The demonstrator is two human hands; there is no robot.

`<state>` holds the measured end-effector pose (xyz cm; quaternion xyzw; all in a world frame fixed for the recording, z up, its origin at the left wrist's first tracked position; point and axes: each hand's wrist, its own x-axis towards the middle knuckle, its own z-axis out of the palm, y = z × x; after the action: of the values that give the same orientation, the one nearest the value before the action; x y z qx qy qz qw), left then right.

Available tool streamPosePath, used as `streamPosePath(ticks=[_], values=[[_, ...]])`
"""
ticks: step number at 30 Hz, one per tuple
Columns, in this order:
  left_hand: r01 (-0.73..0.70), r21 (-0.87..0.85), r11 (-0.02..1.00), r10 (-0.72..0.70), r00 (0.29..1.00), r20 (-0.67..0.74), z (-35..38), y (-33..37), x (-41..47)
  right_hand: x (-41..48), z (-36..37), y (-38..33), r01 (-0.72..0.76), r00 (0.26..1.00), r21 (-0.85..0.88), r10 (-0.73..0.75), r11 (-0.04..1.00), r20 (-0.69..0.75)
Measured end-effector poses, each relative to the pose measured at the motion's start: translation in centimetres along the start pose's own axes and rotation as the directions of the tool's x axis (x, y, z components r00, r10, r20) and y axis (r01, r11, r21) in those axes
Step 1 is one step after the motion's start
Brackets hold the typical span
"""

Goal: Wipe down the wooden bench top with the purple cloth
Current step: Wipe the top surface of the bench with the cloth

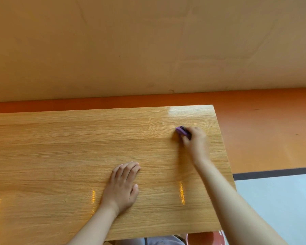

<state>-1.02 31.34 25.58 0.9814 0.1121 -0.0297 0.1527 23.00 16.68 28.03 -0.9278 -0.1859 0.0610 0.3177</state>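
The wooden bench top (64, 152) fills the lower left and middle of the view, glossy with light streaks. My right hand (195, 140) is stretched to the far right part of the top, shut on a small bunched purple cloth (181, 131) pressed against the wood. Most of the cloth is hidden under the fingers. My left hand (124, 184) lies flat on the bench top near the middle, fingers together, holding nothing.
The bench's right edge (224, 156) drops to an orange floor (265, 135) with a dark stripe (272, 173) and a pale grey area beyond it. A beige wall (148, 46) rises behind the far edge. A reddish round thing (208, 238) shows under the near edge.
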Motion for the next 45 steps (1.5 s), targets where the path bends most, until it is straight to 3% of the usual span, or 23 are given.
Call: streamPosePath(ticks=[4, 11, 14, 22, 27, 31, 34, 36, 45], values=[[-0.001, -0.001, 1.0, 0.001, 1.0, -0.003, -0.1, 0.1, -0.1, -2.6, 0.8, -0.5, 0.14, 0.99, 0.015, -0.14, 0.99, 0.031], [-0.009, 0.004, 1.0, 0.009, 1.0, -0.021, 0.1, 0.0, -0.1, 0.1, -6.5, 8.2, -0.154, 0.982, -0.166, 0.132, 0.974, -0.137], [-0.007, -0.006, 1.0, 0.007, 1.0, -0.026, 0.1, -0.1, 0.0, -0.9, -6.2, 8.3, -0.193, 0.973, -0.191, 0.162, 0.963, -0.165], [0.002, 0.01, 1.0, -0.002, 1.0, -0.008, 0.1, 0.0, -0.2, -8.1, -0.2, -0.2, 0.09, 0.994, -0.014, -0.089, 0.996, 0.057], [0.009, 0.014, 1.0, -0.009, 1.0, 0.004, 0.1, 0.1, -0.2, -9.9, 0.1, -0.5, 0.231, 0.961, -0.03, -0.223, 0.973, 0.166], [0.011, 0.025, 1.0, -0.011, 1.0, 0.007, 0.2, -0.1, -0.2, -6.4, -4.0, 4.7, 0.031, 0.999, -0.097, -0.032, 0.995, -0.008], [0.009, 0.016, 1.0, -0.009, 1.0, -0.007, 0.3, 0.0, -0.1, -5.4, -7.0, 8.4, -0.157, 0.984, -0.199, 0.135, 0.967, -0.118], [0.012, 0.004, 1.0, -0.012, 1.0, -0.009, 0.3, 0.0, -0.1, -6.0, -7.2, 8.7, -0.176, 0.981, -0.246, 0.148, 0.953, -0.128], [0.0, 0.006, 1.0, 0.0, 1.0, -0.021, 0.2, -0.1, -0.1, -14.2, 0.9, -1.6, 0.113, 0.992, -0.112, -0.106, 0.987, 0.067]])
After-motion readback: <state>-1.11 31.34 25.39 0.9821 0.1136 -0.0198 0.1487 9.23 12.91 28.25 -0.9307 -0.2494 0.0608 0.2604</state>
